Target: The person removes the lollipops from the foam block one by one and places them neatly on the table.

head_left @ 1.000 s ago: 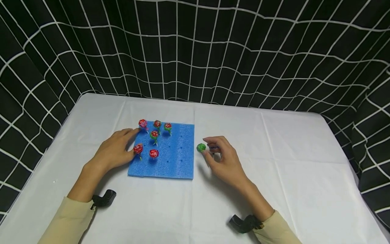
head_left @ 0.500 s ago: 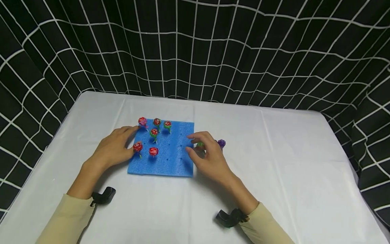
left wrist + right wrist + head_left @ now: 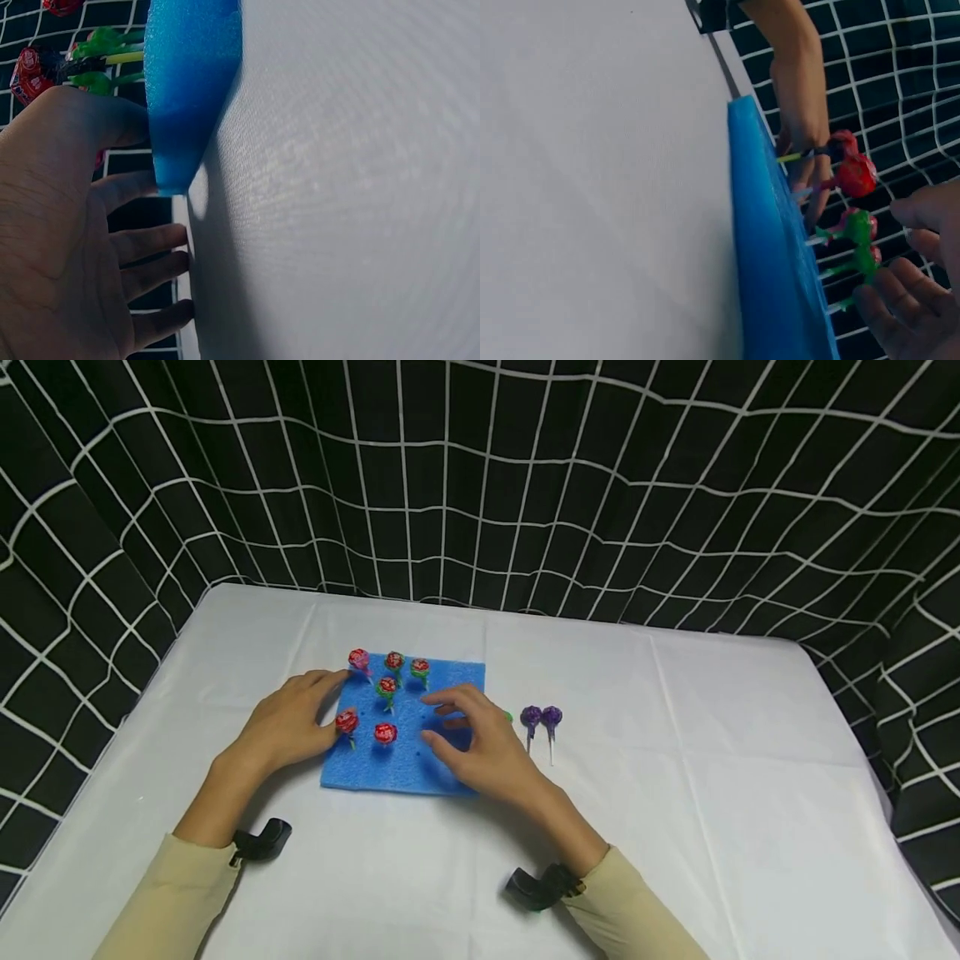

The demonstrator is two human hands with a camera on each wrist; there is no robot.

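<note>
A blue foam board (image 3: 356, 777) lies flat, with several lollipops standing in it by their sticks. My left hand (image 3: 292, 727) rests at its left edge, thumb near a red lollipop (image 3: 347, 721); in the left wrist view the fingers (image 3: 154, 244) extend along the edge. Over the board's right half hovers my right hand (image 3: 487, 747), thumb and fingers apart with nothing between them. A second red lollipop (image 3: 386, 733) stands left of its fingertips. Behind the right hand, a green wrapper (image 3: 508, 717) is mostly hidden. Two purple lollipops (image 3: 542, 717) lie beside it.
A white cloth (image 3: 697, 793) covers the table. Black curtains with a white grid (image 3: 480, 485) hang behind it and at both sides. Each wrist wears a black camera mount, such as the right one (image 3: 540, 887).
My right hand has moved left, from beside the green lollipop to over the board. The two purple lollipops have come into view. My left hand has stayed at the board's edge.
</note>
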